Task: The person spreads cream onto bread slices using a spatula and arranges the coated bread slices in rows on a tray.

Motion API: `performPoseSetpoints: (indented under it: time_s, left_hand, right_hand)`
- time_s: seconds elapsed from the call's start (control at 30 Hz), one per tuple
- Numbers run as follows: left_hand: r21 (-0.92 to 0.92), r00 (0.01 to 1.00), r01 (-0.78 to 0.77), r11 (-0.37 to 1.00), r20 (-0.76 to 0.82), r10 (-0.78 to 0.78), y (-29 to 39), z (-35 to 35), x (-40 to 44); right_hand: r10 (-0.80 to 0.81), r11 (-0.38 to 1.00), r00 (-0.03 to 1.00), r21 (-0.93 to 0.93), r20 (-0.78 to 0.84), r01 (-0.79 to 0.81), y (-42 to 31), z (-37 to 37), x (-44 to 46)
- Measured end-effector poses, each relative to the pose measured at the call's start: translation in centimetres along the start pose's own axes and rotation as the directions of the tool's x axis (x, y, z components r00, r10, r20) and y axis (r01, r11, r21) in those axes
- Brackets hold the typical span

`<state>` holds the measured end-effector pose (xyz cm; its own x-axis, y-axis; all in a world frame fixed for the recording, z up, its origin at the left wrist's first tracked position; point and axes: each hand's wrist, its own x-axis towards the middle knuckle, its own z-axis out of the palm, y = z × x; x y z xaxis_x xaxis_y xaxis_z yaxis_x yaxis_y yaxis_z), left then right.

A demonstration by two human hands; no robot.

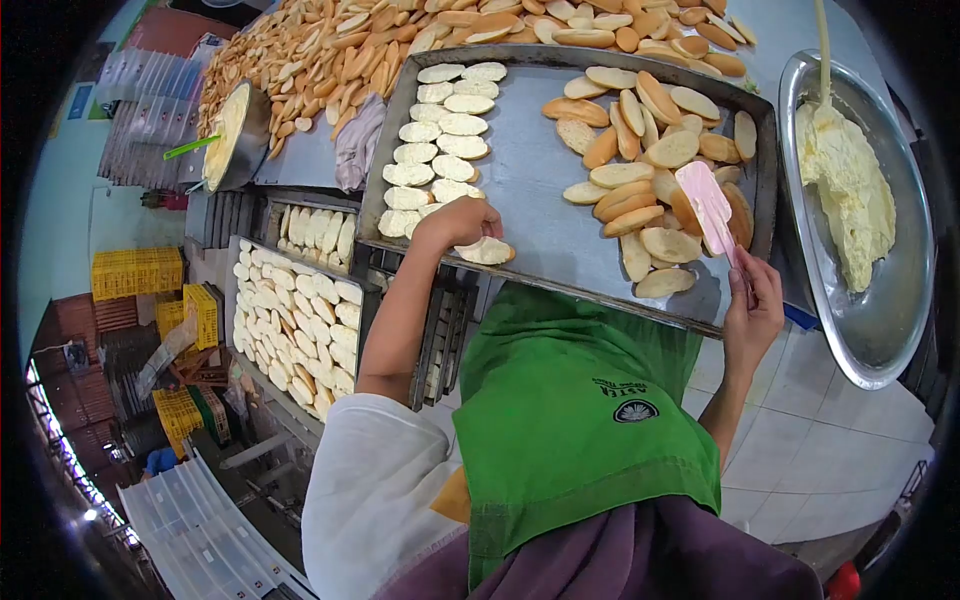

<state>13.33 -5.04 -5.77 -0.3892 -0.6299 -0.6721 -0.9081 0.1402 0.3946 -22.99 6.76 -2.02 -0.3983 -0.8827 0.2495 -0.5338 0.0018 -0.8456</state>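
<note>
My left hand (466,222) is over the near left side of a metal baking tray (535,150), its fingers closed on a cream-coated bread slice (484,251). Two columns of coated bread slices (462,124) lie along the tray's left side, just beyond this hand. My right hand (752,300) grips the handle of a pink spatula (706,204) with some cream on its blade. The blade is over a loose heap of plain bread slices (672,150) on the tray's right side.
On the right stands an oval metal basin (908,310) with pale cream (850,190) and a long-handled tool. A big pile of bread slices (350,50) covers the back. At left are a pot of cream (236,130), a cloth (362,145) and a tray of coated slices (295,325).
</note>
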Motion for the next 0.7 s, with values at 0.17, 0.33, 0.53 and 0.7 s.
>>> performPoseSetpoints:
  time_s: [0.17, 0.33, 0.53, 0.7]
  left_hand:
    - [-0.043, 0.996, 0.02, 0.999, -0.081, -0.024, 1.1, -0.8, -1.5]
    - [-0.036, 0.781, -0.306, 0.951, -0.582, 0.228, 6.5, -0.5, -1.9]
    - [-0.729, 0.782, -0.614, 0.302, -0.512, 0.354, 11.2, 1.1, 0.1]
    - [-0.976, 0.839, -0.194, -0.103, -0.219, 0.498, 13.7, 2.0, -0.3]
  right_hand:
    - [-0.005, 0.999, 1.0, 0.035, 0.019, 0.004, -0.3, 0.2, -0.3]
    - [0.004, 0.951, 0.975, 0.301, 0.224, -0.073, -0.5, 1.1, -0.9]
    - [0.246, 0.624, 0.735, 0.476, 0.632, -0.619, -2.2, 3.4, -1.3]
    - [0.135, 0.644, 0.733, 0.503, 0.666, -0.576, -1.3, 4.2, -0.8]
